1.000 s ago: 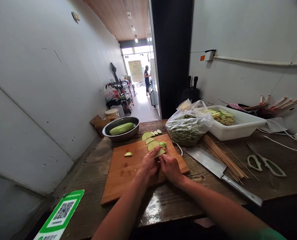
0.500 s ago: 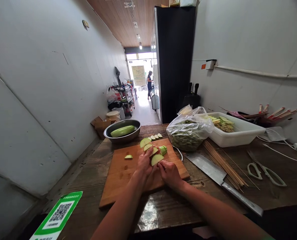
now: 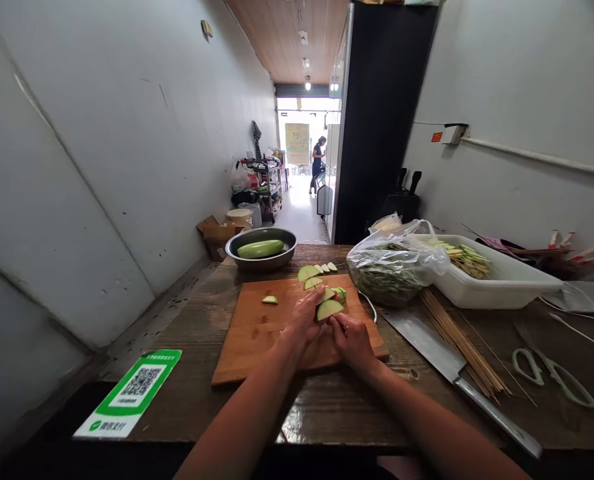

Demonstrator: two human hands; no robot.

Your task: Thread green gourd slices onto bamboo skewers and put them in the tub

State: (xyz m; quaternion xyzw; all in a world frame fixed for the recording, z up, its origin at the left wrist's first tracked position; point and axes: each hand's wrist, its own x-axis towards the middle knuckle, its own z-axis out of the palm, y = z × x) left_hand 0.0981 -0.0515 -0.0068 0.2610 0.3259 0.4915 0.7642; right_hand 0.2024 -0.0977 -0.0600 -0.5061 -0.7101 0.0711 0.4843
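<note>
My left hand [image 3: 307, 315] is closed around pale green zucchini slices [image 3: 328, 293] above a wooden cutting board [image 3: 257, 340]. Beyond its fingers, more half-round slices [image 3: 307, 273] line up in a row. My right hand [image 3: 349, 339] is pinched at the lower edge of the nearest slice [image 3: 329, 309]; what lies between its fingertips is hidden. A cut zucchini piece [image 3: 341, 295] shows just past the left fingers. One loose slice [image 3: 269, 300] lies on the board's left part, and several small slices [image 3: 325, 268] rest by its far edge.
A metal bowl [image 3: 237, 257] holds a whole zucchini [image 3: 261, 249]. To the right are a bag of greens [image 3: 387, 273], a white tub [image 3: 507, 290], a cleaver [image 3: 427, 340], bamboo skewers [image 3: 464, 347] and scissors [image 3: 551, 373]. A QR-code card [image 3: 131, 393] is front left. A person [image 3: 317, 163] stands far off.
The view has swung left, so everything appears further right. Both hands keep their hold, close together over the board, with the slices nearly as before.
</note>
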